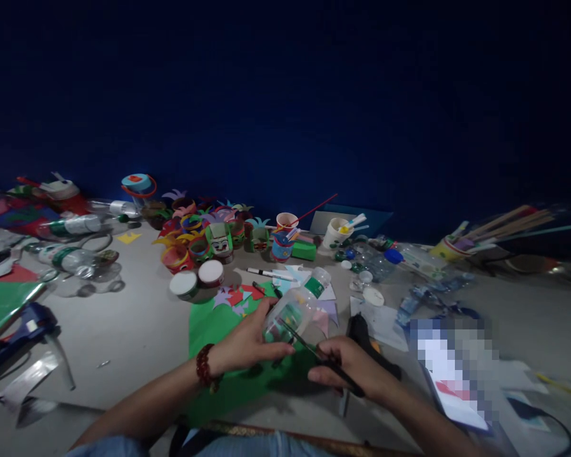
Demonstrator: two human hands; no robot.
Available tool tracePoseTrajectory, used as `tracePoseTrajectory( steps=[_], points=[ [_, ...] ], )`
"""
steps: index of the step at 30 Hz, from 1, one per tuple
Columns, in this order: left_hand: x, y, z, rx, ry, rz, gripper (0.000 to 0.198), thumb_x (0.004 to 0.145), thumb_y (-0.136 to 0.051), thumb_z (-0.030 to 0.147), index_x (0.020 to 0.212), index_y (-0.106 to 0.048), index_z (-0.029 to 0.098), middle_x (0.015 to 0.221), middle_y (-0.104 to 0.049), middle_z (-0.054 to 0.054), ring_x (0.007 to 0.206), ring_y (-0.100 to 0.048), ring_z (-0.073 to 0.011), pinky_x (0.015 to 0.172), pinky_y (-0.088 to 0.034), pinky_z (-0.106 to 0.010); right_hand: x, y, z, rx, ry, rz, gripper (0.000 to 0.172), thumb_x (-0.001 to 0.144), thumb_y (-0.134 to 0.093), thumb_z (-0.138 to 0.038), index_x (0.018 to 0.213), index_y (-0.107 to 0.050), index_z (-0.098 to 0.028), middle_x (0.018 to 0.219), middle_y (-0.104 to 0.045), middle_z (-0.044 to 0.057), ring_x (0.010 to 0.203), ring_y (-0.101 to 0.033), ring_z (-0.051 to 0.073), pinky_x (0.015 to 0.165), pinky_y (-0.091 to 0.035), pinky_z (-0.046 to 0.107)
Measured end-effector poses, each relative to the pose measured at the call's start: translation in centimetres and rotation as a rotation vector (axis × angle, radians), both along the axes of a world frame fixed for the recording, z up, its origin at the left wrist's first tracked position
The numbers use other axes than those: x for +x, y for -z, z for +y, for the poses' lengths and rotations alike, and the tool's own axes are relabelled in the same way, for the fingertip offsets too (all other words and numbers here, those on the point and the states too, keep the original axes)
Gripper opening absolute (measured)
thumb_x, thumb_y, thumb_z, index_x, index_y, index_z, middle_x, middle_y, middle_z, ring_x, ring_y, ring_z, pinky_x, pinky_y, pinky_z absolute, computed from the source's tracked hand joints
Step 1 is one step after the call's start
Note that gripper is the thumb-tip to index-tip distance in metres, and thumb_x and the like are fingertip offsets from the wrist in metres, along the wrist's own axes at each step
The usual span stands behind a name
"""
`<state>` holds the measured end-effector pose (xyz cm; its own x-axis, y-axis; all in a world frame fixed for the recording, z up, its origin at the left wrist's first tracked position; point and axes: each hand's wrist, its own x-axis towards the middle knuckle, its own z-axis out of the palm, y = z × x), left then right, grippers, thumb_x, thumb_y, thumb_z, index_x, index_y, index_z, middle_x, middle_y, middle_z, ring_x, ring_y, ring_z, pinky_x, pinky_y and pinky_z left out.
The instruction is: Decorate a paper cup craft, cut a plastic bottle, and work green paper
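My left hand [247,343], with a red bead bracelet [203,367] at the wrist, is wrapped round a clear plastic bottle [292,304] that has a green label. The bottle lies tilted, its narrow end pointing up and to the right. Scissors [309,349] with dark handles are gripped in my right hand [345,365]. Their blades reach the near end of the bottle; whether they are inside the plastic or only against it I cannot tell. Beneath both hands spreads a green sheet [204,393] with paper scraps [235,295] on it.
Two white-lidded tubs [183,284] stand behind the sheet, with colourful paper-decorated cups [219,238] beyond. To the left lie a clear bottle [71,259] and a blue glue gun [23,327]. A black glue gun [361,336] and a lit phone [450,374] are on the right.
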<state>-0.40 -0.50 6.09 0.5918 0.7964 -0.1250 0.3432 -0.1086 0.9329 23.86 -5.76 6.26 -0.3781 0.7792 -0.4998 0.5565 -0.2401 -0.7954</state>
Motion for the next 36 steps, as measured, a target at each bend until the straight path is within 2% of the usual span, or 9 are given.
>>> tracePoseTrajectory(
  steps=[2,6,12,18,22,26,29,36],
  points=[
    [0.1,0.0,-0.1,0.017,-0.006,-0.010,0.071,0.075,-0.076,0.045,0.130,-0.039,0.020,0.125,-0.060,-0.011,0.113,-0.059,-0.0294,0.094,-0.048,-0.041,-0.2,0.1,0.0,0.009,-0.012,-0.022,0.058,0.070,-0.066,-0.073,0.059,-0.040,-0.022,0.052,-0.040,-0.006,0.049,-0.038,0.010,0.046,-0.026,0.022],
    [0.4,0.2,-0.3,0.050,0.007,-0.027,0.073,0.074,-0.077,0.045,0.131,-0.040,0.019,0.123,-0.061,-0.011,0.112,-0.059,-0.0306,0.093,-0.049,-0.042,-0.7,0.1,-0.1,0.247,-0.030,-0.207,0.055,0.074,-0.070,-0.065,0.059,-0.043,-0.020,0.057,-0.044,-0.006,0.054,-0.039,0.010,0.049,-0.023,0.022],
    [0.4,-0.1,-0.4,0.067,0.032,0.009,0.076,0.071,-0.080,0.042,0.130,-0.039,0.019,0.124,-0.061,-0.012,0.107,-0.062,-0.0297,0.087,-0.052,-0.041,-0.9,-0.5,-0.1,0.355,-0.112,-0.344,0.051,0.072,-0.071,-0.068,0.065,-0.055,-0.020,0.061,-0.054,-0.002,0.057,-0.045,0.013,0.051,-0.022,0.024],
    [0.2,0.0,-0.3,0.081,0.032,0.054,0.082,0.069,-0.082,0.043,0.134,-0.038,0.018,0.128,-0.059,-0.014,0.114,-0.059,-0.0330,0.095,-0.049,-0.044,-0.9,-0.2,-0.4,0.335,-0.090,-0.345,0.051,0.074,-0.070,-0.067,0.062,-0.053,-0.020,0.059,-0.051,-0.004,0.054,-0.042,0.011,0.049,-0.022,0.023],
    [-0.1,0.0,-0.2,0.068,0.029,0.054,0.083,0.070,-0.081,0.045,0.135,-0.037,0.018,0.126,-0.061,-0.014,0.110,-0.061,-0.0319,0.093,-0.049,-0.044,-0.9,0.2,-0.4,0.321,-0.064,-0.302,0.054,0.074,-0.071,-0.065,0.058,-0.045,-0.020,0.056,-0.044,-0.005,0.054,-0.038,0.010,0.049,-0.021,0.023],
    [-0.3,-0.2,-0.2,0.089,0.018,0.064,0.081,0.070,-0.080,0.045,0.134,-0.039,0.018,0.125,-0.061,-0.014,0.109,-0.062,-0.0318,0.090,-0.050,-0.043,-0.8,0.4,-0.6,0.300,-0.034,-0.205,0.054,0.076,-0.069,-0.061,0.056,-0.039,-0.020,0.055,-0.035,-0.007,0.054,-0.032,0.009,0.048,-0.021,0.022],
    [-0.4,-0.6,-0.1,0.092,0.020,0.059,0.081,0.071,-0.081,0.045,0.134,-0.039,0.018,0.128,-0.060,-0.014,0.113,-0.061,-0.0319,0.093,-0.049,-0.043,-1.1,0.4,-0.8,0.264,-0.008,-0.131,0.054,0.077,-0.067,-0.060,0.056,-0.036,-0.021,0.056,-0.031,-0.007,0.054,-0.029,0.009,0.048,-0.020,0.022],
    [-0.6,-0.6,-0.1,0.088,0.017,0.066,0.082,0.071,-0.080,0.046,0.137,-0.038,0.021,0.132,-0.058,-0.013,0.119,-0.058,-0.0332,0.099,-0.047,-0.045,-1.8,-0.2,-1.4,0.164,0.077,-0.143,0.053,0.073,-0.064,-0.063,0.056,-0.034,-0.022,0.057,-0.032,-0.006,0.055,-0.031,0.011,0.048,-0.021,0.023]
  ],
)
